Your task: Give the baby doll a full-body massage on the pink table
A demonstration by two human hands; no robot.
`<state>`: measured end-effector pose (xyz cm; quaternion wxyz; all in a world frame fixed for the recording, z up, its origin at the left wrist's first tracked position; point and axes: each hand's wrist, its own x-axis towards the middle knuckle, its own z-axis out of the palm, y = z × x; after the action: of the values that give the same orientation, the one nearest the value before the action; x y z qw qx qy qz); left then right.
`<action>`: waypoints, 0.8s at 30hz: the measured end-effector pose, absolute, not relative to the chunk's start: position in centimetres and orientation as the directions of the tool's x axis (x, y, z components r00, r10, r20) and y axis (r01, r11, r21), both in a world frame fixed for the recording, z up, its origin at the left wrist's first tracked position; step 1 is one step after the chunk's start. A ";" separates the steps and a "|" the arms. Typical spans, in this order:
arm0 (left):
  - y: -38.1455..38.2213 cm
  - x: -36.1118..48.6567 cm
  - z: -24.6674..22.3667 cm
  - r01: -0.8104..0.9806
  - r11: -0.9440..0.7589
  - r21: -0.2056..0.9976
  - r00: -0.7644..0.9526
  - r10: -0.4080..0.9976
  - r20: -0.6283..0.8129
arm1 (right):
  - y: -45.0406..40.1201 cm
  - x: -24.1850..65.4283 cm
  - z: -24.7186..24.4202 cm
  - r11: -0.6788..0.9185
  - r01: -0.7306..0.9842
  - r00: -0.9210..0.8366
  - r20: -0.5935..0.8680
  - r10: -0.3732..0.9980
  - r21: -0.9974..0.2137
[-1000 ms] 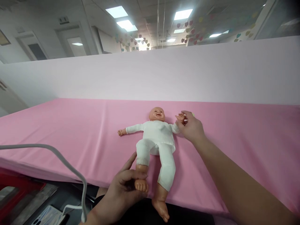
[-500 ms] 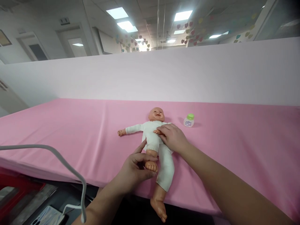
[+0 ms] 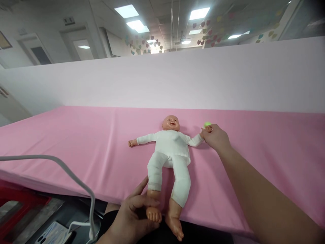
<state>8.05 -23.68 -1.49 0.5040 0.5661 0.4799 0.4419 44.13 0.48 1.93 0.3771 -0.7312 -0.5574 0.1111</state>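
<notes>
On its back on the pink sheet [image 3: 101, 145] lies a baby doll [image 3: 171, 144] in a white cloth suit, head toward the wall and feet over the near edge. My left hand [image 3: 137, 211] is wrapped round the doll's ankle on the left side of the view, the foot poking out between thumb and fingers. My right hand [image 3: 217, 137] grips the doll's hand on the right, and that arm is stretched outward. Behind my right hand only the green cap [image 3: 207, 124] of a small bottle shows. The doll's other arm rests spread on the sheet.
A white wall panel [image 3: 162, 81] runs along the back, with glass above it. A grey cable [image 3: 63, 167] arcs across the lower left to a phone [image 3: 54, 234] on a dark surface. Something red [image 3: 20, 210] stands at the lower left.
My left hand has moved down and left with the ankle, straightening the bent leg. The doll's hand, in my right hand, has swung from its chest out to the right, covering the bottle's body.
</notes>
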 end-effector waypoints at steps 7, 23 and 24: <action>-24.4 8.9 -2.5 -0.029 0.070 0.997 0.145 0.987 -0.065 | 2.9 47.4 -1.5 -0.186 0.597 0.295 -0.001 0.955 -0.780; -20.9 9.2 4.2 0.161 -0.082 0.984 0.202 0.978 0.048 | -1.2 39.5 2.2 0.352 0.524 0.223 0.524 0.822 -0.776; -20.4 9.3 4.4 0.173 -0.103 0.980 0.219 0.974 0.064 | -1.7 38.4 2.2 0.412 0.558 0.139 0.571 0.809 -0.720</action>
<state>9.30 -20.44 4.35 0.4810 0.6149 0.4660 0.4164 38.41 -1.66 2.20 0.5379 -0.5293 -0.6457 0.1167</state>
